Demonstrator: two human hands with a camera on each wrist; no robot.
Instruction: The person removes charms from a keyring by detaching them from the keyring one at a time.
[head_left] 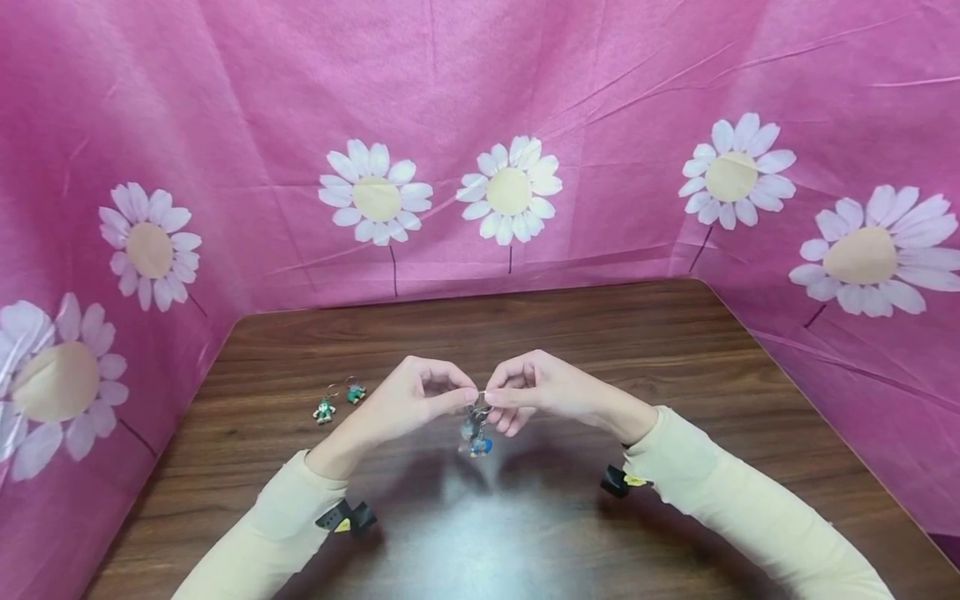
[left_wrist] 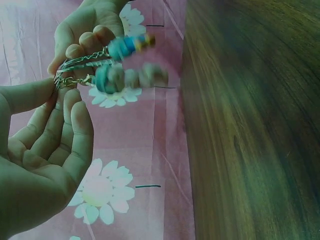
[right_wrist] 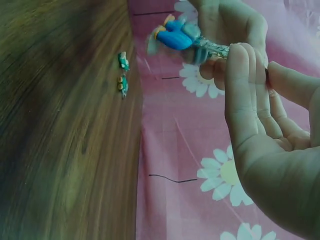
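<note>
Between the two hands, above the middle of the table, hang keychains with small figures. One is a blue figure with orange feet (right_wrist: 172, 37); a second, paler figure (left_wrist: 132, 79) is blurred beside it. Short chains join them to metal rings at the fingertips. The left hand (head_left: 420, 396) pinches the rings between thumb and fingertips. From the other side, the right hand (head_left: 543, 387) pinches them too, its thumb and index finger almost meeting the left's. Which ring each hand grips is hidden by the fingers.
Two green figure keychains, one nearer (head_left: 324, 410) and one farther (head_left: 356, 392), lie on the wooden table (head_left: 600, 333) left of the hands. A pink cloth with daisies (head_left: 442, 75) surrounds the table's back and sides. Black wrist cameras sit below both sleeves.
</note>
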